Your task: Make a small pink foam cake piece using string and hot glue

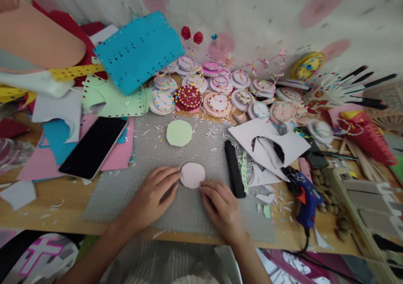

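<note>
A small pale pink foam circle [193, 175] lies between my hands, low over the grey cutting mat [145, 149]. My left hand [154, 191] holds its left edge with the fingertips, the thumb a little below. At the lower right edge, my right hand [222, 206] pinches the circle with curled fingers. Just beyond it rests a light green circle [179, 133], flat on the mat and apart from both hands. To the right of my right hand lies a black bar-shaped object [234, 168], perhaps a closed cutter.
Several small decorated foam hats [219, 103] line the back. A phone [94, 147] lies left on foam sheets. White foam with a cut-out hole [267, 143], a blue glue gun [307, 198] with its cord, and a compartment box [362, 200] stand right. Scraps litter the mat.
</note>
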Demonstrator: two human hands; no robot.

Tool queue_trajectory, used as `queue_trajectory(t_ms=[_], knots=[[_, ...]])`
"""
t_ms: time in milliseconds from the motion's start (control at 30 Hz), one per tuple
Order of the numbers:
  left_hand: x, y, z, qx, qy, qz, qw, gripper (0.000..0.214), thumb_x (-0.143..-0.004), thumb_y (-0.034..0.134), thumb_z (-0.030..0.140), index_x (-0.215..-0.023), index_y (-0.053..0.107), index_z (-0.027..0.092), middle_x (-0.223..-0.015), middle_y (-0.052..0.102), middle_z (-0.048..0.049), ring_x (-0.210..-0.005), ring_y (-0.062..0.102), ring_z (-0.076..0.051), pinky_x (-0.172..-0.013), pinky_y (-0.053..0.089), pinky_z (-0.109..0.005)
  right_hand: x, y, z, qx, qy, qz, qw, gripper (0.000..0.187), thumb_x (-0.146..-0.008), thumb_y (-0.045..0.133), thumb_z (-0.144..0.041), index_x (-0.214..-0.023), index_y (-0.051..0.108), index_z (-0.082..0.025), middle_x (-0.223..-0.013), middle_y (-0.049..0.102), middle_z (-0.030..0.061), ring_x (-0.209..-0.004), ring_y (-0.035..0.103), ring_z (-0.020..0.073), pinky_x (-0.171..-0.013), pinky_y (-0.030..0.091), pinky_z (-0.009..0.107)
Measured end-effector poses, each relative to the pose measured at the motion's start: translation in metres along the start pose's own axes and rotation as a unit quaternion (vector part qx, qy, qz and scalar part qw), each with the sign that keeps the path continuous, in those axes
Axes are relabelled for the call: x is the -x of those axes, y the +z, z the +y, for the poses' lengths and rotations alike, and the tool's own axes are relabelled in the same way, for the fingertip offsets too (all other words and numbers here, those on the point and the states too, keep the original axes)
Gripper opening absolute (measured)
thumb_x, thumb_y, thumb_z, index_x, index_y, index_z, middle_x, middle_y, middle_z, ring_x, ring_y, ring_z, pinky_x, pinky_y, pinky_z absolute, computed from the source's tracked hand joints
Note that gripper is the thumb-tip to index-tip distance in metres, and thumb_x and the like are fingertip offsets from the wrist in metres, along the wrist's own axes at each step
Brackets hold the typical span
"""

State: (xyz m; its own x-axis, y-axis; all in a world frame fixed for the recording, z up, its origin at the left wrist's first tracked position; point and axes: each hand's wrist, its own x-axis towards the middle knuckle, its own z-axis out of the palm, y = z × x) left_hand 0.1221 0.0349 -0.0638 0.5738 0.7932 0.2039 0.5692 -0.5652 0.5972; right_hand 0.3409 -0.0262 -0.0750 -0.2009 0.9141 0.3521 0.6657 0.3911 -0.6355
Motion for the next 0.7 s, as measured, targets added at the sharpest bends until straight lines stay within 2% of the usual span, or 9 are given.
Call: queue_trajectory(t_ms=[133,367,533,700], knots=[[0.001,-0.001,-0.003,-0.029,0.027,-0.008,0.999,0.032,-0.093,0.052,0.017,-0.123,0.060,0.024,-0.121,0.066,-0.0076,-0.110,0.059,-0.022,-0.097,0.047,-0.041,0.002,0.001,0.001,-0.019,0.001,0.005,1.000,0.026,-0.090,0.052,-0.005,-0.109,0.060,-0.021,-0.104,0.070,0.0092,-0.099,0.064,0.0205,-0.086,0.057,0.040],[-0.005,-0.002,0.007,-0.082,0.047,0.043,0.995,0.014,-0.092,0.057,0.019,-0.101,0.068,0.022,-0.095,0.071,-0.0040,-0.087,0.063,-0.019,-0.080,0.049,-0.035,0.000,0.001,-0.001,-0.047,0.014,0.011,0.999,0.024,-0.089,0.052,-0.003,-0.104,0.054,-0.021,-0.103,0.069,0.0090,-0.099,0.064,0.0194,-0.086,0.056,0.038],[-0.009,0.002,0.019,-0.084,0.063,0.016,0.994,0.014,-0.095,0.054,0.022,-0.090,0.067,0.020,-0.082,0.069,-0.0023,-0.076,0.060,-0.016,-0.073,0.045,-0.032,0.001,0.002,-0.003,-0.090,0.052,0.044,0.994,0.027,-0.088,0.056,-0.006,-0.105,0.045,-0.023,-0.104,0.068,0.0088,-0.098,0.066,0.0181,-0.082,0.057,0.035],[-0.012,0.007,0.024,-0.092,0.089,-0.006,0.992,0.019,-0.096,0.051,0.022,-0.087,0.067,0.019,-0.078,0.067,-0.0022,-0.074,0.057,-0.017,-0.072,0.043,-0.033,0.003,0.003,-0.002,-0.097,0.066,0.050,0.992,0.027,-0.088,0.056,-0.008,-0.106,0.044,-0.024,-0.104,0.068,0.0085,-0.098,0.066,0.0183,-0.082,0.057,0.035]])
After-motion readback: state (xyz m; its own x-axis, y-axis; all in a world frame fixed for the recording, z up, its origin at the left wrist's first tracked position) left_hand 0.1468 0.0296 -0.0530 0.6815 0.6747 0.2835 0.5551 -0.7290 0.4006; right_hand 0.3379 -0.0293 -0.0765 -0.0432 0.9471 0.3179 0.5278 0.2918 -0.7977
